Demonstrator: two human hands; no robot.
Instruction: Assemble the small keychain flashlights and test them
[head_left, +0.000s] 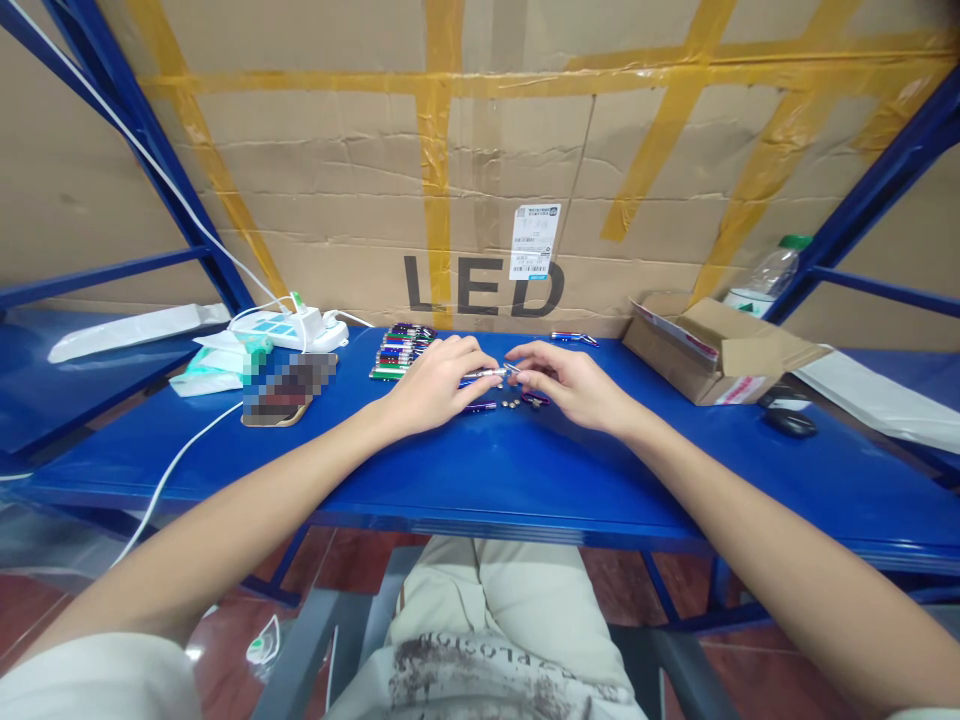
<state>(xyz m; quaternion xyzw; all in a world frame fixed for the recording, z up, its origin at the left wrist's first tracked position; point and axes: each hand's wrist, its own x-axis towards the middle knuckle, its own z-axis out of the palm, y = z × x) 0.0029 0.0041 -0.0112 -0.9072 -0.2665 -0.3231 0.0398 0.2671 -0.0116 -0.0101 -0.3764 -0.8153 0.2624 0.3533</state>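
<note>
My left hand (pixel 442 380) is closed around a slim silver metal tube (pixel 489 373), which looks like part of a small keychain flashlight. Its open end points toward my right hand (pixel 574 380), whose thumb and fingers pinch a small silver piece (pixel 513 368) close to the tube's tip. Below the fingers, several small round button cells (pixel 514 404) lie on the blue table, beside a purple metal tube (pixel 480 407) and a dark strap or clip (pixel 535 399). Left of my hands sits a row of coloured flashlights (pixel 401 350), partly covered by the left hand.
A phone (pixel 289 392), a white power strip (pixel 289 328) with cables and a plastic packet (pixel 214 365) are at left. One flashlight (pixel 574 338) lies at the back. An open cardboard box (pixel 712 350), a black mouse (pixel 791 423) and a bottle (pixel 772 275) stand right.
</note>
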